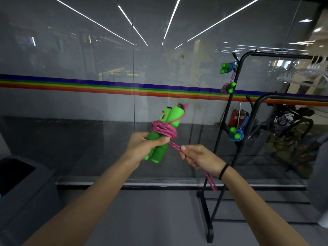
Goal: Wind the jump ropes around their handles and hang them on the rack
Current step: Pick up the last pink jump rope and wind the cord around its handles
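Fingers of my left hand point(142, 146) curl round the lower half of the paired green handles point(173, 116), held tilted before the glass wall point(79, 107); the pink rope point(164, 129) coils round their middle; my right hand point(198, 158) pinches its free strand just beside the coils, tail hanging below the wrist; rightward, the black rack point(229, 107) carries three wound ropes point(228, 87).

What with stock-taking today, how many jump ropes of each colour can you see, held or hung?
Pink ropes: 2, one held, one on the rack
Blue ropes: 2, both on the rack
Total: 4
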`<state>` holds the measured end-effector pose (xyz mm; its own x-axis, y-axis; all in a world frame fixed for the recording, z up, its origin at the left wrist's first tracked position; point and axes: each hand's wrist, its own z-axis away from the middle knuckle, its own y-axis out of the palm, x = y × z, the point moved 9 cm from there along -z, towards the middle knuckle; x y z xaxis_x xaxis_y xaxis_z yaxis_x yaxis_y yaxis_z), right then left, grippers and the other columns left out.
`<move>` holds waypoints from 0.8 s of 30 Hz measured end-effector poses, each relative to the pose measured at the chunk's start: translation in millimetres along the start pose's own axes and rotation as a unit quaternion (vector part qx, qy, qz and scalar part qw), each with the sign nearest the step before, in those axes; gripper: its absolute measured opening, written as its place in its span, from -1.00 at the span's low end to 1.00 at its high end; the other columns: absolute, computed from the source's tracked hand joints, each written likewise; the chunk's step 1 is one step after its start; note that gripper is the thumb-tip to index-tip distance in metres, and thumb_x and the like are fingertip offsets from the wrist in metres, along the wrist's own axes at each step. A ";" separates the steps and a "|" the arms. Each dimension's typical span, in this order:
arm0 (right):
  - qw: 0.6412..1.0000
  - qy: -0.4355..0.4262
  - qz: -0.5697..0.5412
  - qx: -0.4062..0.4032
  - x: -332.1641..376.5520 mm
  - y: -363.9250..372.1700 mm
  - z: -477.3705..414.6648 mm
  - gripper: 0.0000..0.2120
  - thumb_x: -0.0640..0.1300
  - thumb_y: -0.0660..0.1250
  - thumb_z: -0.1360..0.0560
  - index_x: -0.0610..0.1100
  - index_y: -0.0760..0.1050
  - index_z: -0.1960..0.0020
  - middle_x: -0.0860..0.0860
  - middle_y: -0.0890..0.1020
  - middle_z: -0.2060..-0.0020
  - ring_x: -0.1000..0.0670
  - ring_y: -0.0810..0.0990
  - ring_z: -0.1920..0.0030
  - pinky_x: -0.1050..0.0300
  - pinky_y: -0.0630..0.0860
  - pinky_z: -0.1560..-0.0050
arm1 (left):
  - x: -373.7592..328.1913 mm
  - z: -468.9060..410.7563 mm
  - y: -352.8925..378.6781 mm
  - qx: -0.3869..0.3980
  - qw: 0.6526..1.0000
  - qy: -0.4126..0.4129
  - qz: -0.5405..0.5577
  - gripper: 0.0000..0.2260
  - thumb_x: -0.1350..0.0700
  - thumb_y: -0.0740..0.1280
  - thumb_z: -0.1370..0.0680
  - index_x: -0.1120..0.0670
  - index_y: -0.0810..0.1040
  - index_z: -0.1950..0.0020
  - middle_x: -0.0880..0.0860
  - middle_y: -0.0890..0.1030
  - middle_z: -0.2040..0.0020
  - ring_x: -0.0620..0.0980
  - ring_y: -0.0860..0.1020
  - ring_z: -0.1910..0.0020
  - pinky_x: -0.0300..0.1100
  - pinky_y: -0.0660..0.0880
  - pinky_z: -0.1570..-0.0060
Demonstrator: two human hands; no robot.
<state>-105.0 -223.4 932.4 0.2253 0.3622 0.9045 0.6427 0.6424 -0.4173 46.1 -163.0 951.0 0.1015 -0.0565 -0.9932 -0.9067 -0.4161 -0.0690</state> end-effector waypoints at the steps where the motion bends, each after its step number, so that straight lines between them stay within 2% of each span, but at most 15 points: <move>1: 0.997 -0.012 0.072 0.007 4.6 2.6 2.0 -0.68 -0.04 0.09 -0.59 -0.07 0.41 0.30 0.13 0.30 0.58 0.19 0.24 0.58 0.41 0.22 0.51 | 5.3 -3.2 -4.4 -0.017 0.999 -0.009 -0.038 -0.80 0.09 0.56 -0.28 0.18 0.66 0.25 0.10 0.65 0.38 -0.09 0.55 0.48 -0.36 0.39 0.53; 3: 0.974 -0.032 0.223 0.012 14.8 5.3 4.0 -0.70 -0.04 0.12 -0.58 0.00 0.44 0.29 0.13 0.36 0.52 0.21 0.35 0.51 0.41 0.28 0.39 | 12.6 -10.5 -15.9 -0.054 0.986 0.000 -0.156 -0.77 0.00 0.59 -0.22 0.12 0.66 0.29 0.09 0.66 0.36 -0.10 0.57 0.44 -0.31 0.46 0.47; 6: 0.929 -0.036 0.364 0.049 18.9 11.6 7.8 -0.72 -0.03 0.11 -0.58 -0.05 0.54 0.17 0.16 0.39 0.45 0.15 0.41 0.32 0.29 0.28 0.23 | 14.6 -14.7 -25.9 -0.057 0.930 0.029 -0.362 -0.64 -0.15 0.56 -0.16 0.10 0.61 0.30 0.08 0.67 0.30 -0.01 0.63 0.29 -0.16 0.54 0.30; 8: 0.907 -0.023 0.412 0.082 18.2 18.5 9.5 -0.72 0.01 0.13 -0.57 -0.08 0.57 0.12 0.12 0.50 0.35 0.02 0.47 0.19 0.21 0.30 0.13 | 19.0 -11.7 -14.3 0.002 0.877 0.040 -0.478 -0.60 -0.17 0.54 -0.19 0.08 0.58 0.21 0.07 0.66 0.20 0.05 0.63 0.16 -0.16 0.49 0.25; 11: 0.877 -0.032 0.465 0.115 23.6 32.0 6.7 -0.75 0.05 0.19 -0.54 -0.06 0.57 0.06 -0.05 0.64 0.09 -0.07 0.57 0.05 0.10 0.46 0.04 | 27.3 -4.3 10.3 0.094 0.797 0.068 -0.592 -0.59 -0.12 0.53 -0.25 0.07 0.57 0.03 0.09 0.64 0.03 0.10 0.60 0.01 -0.15 0.43 0.16; 13: 0.863 -0.047 0.483 0.138 28.3 39.3 2.9 -0.76 0.06 0.22 -0.52 -0.05 0.59 0.08 -0.04 0.66 0.11 -0.04 0.59 0.09 0.06 0.50 0.04 | 33.4 2.4 24.6 0.159 0.768 0.082 -0.615 -0.60 -0.08 0.52 -0.26 0.08 0.57 0.01 0.13 0.64 0.00 0.13 0.59 -0.02 -0.14 0.42 0.15; 15: 0.865 -0.057 0.468 0.172 30.7 43.1 -1.6 -0.76 0.07 0.25 -0.50 -0.06 0.60 0.13 0.07 0.63 0.28 0.11 0.55 0.25 0.16 0.44 0.14 | 37.3 15.6 45.1 0.249 0.740 0.115 -0.614 -0.62 -0.04 0.52 -0.27 0.09 0.58 0.02 0.15 0.64 0.04 0.14 0.58 0.02 -0.17 0.36 0.22; 16: 0.878 -0.052 0.436 0.189 29.8 43.3 -4.3 -0.76 0.06 0.27 -0.49 -0.06 0.61 0.16 0.14 0.59 0.36 0.21 0.50 0.32 0.20 0.40 0.18 | 36.8 24.7 54.8 0.291 0.732 0.131 -0.602 -0.65 -0.01 0.52 -0.28 0.10 0.59 0.03 0.17 0.64 0.08 0.14 0.58 0.06 -0.19 0.31 0.27; 17: 0.894 -0.062 0.397 0.201 32.2 44.0 -6.5 -0.77 0.04 0.30 -0.48 -0.08 0.62 0.17 0.19 0.57 0.39 0.25 0.49 0.35 0.27 0.38 0.20 | 35.3 32.8 62.3 0.325 0.731 0.142 -0.583 -0.68 0.01 0.53 -0.28 0.12 0.59 0.06 0.17 0.63 0.13 0.13 0.58 0.12 -0.20 0.28 0.31; 19: 0.931 -0.054 0.294 0.209 30.1 39.3 -12.5 -0.82 -0.05 0.33 -0.48 -0.14 0.62 0.17 0.18 0.60 0.38 0.26 0.50 0.34 0.34 0.40 0.18 | 28.1 40.9 69.0 0.365 0.753 0.165 -0.522 -0.73 0.04 0.55 -0.27 0.11 0.58 0.16 0.15 0.59 0.24 0.04 0.54 0.26 -0.18 0.27 0.37; 21: 0.963 -0.027 0.197 0.182 26.2 25.5 -14.0 -0.85 -0.12 0.30 -0.49 -0.10 0.58 0.22 0.18 0.57 0.48 0.25 0.46 0.42 0.40 0.37 0.31 | 19.3 38.5 65.6 0.368 0.801 0.180 -0.436 -0.74 0.03 0.57 -0.24 0.07 0.56 0.21 0.13 0.56 0.30 -0.09 0.46 0.34 -0.16 0.34 0.36; 24: 0.989 -0.025 0.050 0.134 31.2 14.8 -7.8 -0.79 -0.06 0.29 -0.46 -0.04 0.53 0.34 0.16 0.52 0.55 0.25 0.39 0.52 0.41 0.31 0.45 | 11.6 38.0 62.6 0.369 0.875 0.146 -0.276 -0.70 0.10 0.58 -0.22 0.07 0.61 0.12 0.14 0.65 0.19 -0.12 0.50 0.22 -0.07 0.52 0.13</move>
<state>-82.8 -207.9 955.1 0.2380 0.4618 0.8545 0.4008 0.7546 -0.5195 -25.1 -155.2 931.6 0.6106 -0.3064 -0.7303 -0.6926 0.2407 -0.6800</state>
